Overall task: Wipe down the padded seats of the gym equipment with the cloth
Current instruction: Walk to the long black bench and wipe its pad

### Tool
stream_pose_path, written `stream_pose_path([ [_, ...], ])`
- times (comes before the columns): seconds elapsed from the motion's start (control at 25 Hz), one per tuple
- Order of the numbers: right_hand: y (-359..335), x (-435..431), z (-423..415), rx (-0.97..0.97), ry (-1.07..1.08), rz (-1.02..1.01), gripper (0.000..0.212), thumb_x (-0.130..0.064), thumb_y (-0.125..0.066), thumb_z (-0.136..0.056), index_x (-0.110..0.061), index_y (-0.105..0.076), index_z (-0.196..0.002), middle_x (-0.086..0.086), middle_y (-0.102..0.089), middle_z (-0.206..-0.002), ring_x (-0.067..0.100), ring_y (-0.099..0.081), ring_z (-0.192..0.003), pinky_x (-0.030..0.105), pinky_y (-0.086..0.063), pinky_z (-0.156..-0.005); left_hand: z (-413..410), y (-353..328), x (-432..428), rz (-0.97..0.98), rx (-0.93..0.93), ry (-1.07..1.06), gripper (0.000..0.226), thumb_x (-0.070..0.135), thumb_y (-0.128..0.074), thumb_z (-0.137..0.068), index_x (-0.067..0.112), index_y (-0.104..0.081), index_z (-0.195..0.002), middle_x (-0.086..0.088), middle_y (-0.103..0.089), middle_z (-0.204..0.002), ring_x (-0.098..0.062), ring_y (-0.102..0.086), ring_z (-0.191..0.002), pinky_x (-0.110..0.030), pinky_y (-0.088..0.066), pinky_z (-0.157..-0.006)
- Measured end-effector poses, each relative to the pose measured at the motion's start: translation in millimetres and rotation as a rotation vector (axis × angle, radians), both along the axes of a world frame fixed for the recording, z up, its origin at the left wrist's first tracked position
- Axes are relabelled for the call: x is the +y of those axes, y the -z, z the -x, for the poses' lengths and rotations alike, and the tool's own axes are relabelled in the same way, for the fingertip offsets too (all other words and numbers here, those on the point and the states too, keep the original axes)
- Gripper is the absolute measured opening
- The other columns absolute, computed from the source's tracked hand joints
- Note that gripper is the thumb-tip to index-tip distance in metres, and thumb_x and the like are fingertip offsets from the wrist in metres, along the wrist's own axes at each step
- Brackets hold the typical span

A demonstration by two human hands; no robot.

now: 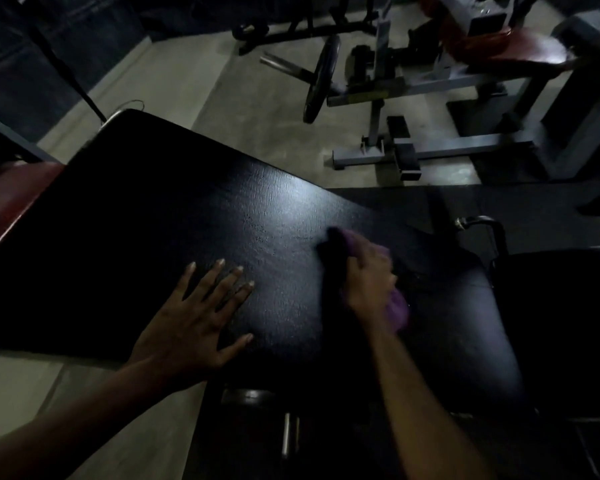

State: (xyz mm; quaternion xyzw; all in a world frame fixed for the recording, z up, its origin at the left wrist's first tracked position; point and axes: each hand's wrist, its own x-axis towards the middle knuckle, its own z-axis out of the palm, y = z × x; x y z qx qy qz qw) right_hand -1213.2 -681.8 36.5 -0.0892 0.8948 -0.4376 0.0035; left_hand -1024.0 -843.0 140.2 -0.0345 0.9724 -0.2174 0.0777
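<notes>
Place: a dimly lit gym.
Padding: a black textured padded bench [187, 209] is filling the foreground; a dark red padded seat [520, 51] is sitting behind.
Weights: a black round weight plate [321, 77] is sitting on a grey steel machine frame [430, 152].
Floor: a pale concrete floor [194, 81] is lying underneath.

Purple cloth [397, 308] on black pad [194, 216]

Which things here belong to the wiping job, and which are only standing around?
Part of the job:
- black padded seat, under both hands
- purple cloth, gripped by the right hand
- left hand, flat on the seat

Only standing around:
- weight plate on its bar
- grey machine frame
- top-right red pad
- left-edge red pad
</notes>
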Motion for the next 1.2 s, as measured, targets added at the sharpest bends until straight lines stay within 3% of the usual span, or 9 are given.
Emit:
stream_pose_path([
  [0.08,-39,-59,-39,0.294,-0.247,0.025,0.042,-0.028,-0.052,-0.083,-0.037,-0.054,-0.125,-0.003,-0.055,-0.133,0.016,-0.053,-0.112,0.032,-0.033,-0.093,1,2,-2,0.006,-0.021,0.015,0.072,0.06,-0.027,-0.085,0.011,-0.057,-0.129,-0.013,-0.052,-0.139,-0.033,-0.043,-0.133,-0.053,-0.022,-0.109],
  [0.2,-61,-104,-32,0.122,-0.53,-0.038,0.049,-0.032,-0.048,-0.09,-0.041,-0.038,-0.137,-0.008,-0.028,-0.152,0.016,-0.022,-0.139,0.047,-0.02,-0.106,0,2,-4,-0.019,-0.022,-0.007,0.072,0.061,-0.023,-0.088,0.011,-0.061,-0.123,-0.013,-0.056,-0.135,-0.032,-0.041,-0.133,-0.051,-0.019,-0.11],
  [0.44,-14,-68,49,0.005,-0.373,-0.007,0.051,-0.027,-0.043,-0.092,-0.033,-0.033,-0.141,0.0,-0.03,-0.15,0.017,-0.022,-0.138,0.051,-0.023,-0.106,75,23,15,-0.104,0.01,0.06,0.071,0.06,-0.023,-0.085,0.017,-0.052,-0.132,-0.009,-0.051,-0.14,-0.032,-0.044,-0.133,-0.049,-0.028,-0.111],
  [0.56,23,-33,82,-0.073,-0.198,-0.036,0.049,-0.027,-0.044,-0.092,-0.032,-0.036,-0.14,0.001,-0.032,-0.15,0.019,-0.024,-0.138,0.053,-0.018,-0.11,111,46,9,-0.099,-0.088,0.139,0.076,0.062,-0.008,-0.086,0.02,-0.038,-0.142,-0.007,-0.037,-0.15,-0.03,-0.028,-0.142,-0.049,-0.01,-0.116],
  [0.68,61,11,113,-0.176,-0.055,-0.085,0.049,-0.025,-0.042,-0.092,-0.032,-0.036,-0.14,0.001,-0.031,-0.151,0.021,-0.024,-0.139,0.054,-0.018,-0.111,117,60,7,-0.075,-0.116,0.14,0.075,0.059,-0.003,-0.093,0.019,-0.052,-0.133,-0.009,-0.052,-0.139,-0.031,-0.045,-0.132,-0.051,-0.021,-0.105],
  [0.84,67,31,127,-0.254,0.087,-0.137,0.046,-0.023,-0.042,-0.092,-0.027,-0.041,-0.138,0.002,-0.035,-0.149,0.025,-0.026,-0.136,0.052,-0.022,-0.109,115,62,8,-0.084,-0.089,0.152,0.076,0.06,-0.003,-0.092,0.019,-0.055,-0.131,-0.01,-0.052,-0.139,-0.032,-0.047,-0.131,-0.052,-0.025,-0.103],
  [0.96,18,-29,103,0.116,-0.205,0.026,0.042,-0.023,-0.045,-0.09,-0.024,-0.05,-0.132,-0.009,-0.042,-0.14,0.012,-0.038,-0.122,0.021,-0.026,-0.103,117,64,7,-0.074,-0.045,0.189,0.069,0.06,-0.016,-0.092,0.018,-0.057,-0.128,-0.011,-0.055,-0.137,-0.032,-0.046,-0.131,-0.052,-0.025,-0.104],
  [1.08,-9,-88,97,0.136,-0.554,-0.086,0.049,-0.034,-0.044,-0.093,-0.03,-0.036,-0.14,-0.004,-0.028,-0.152,0.021,-0.023,-0.137,0.049,-0.021,-0.107,116,65,6,-0.077,-0.036,0.202,0.067,0.059,-0.025,-0.09,0.013,-0.061,-0.121,-0.013,-0.057,-0.133,-0.03,-0.042,-0.132,-0.053,-0.026,-0.105],
  [1.2,19,-69,142,0.03,-0.405,-0.135,0.048,-0.031,-0.044,-0.094,-0.027,-0.034,-0.142,0.0,-0.03,-0.151,0.022,-0.024,-0.138,0.052,-0.024,-0.108,115,66,4,-0.059,-0.038,0.197,0.075,0.062,-0.008,-0.092,0.019,-0.052,-0.133,-0.01,-0.048,-0.142,-0.03,-0.042,-0.135,-0.052,-0.023,-0.108],
])
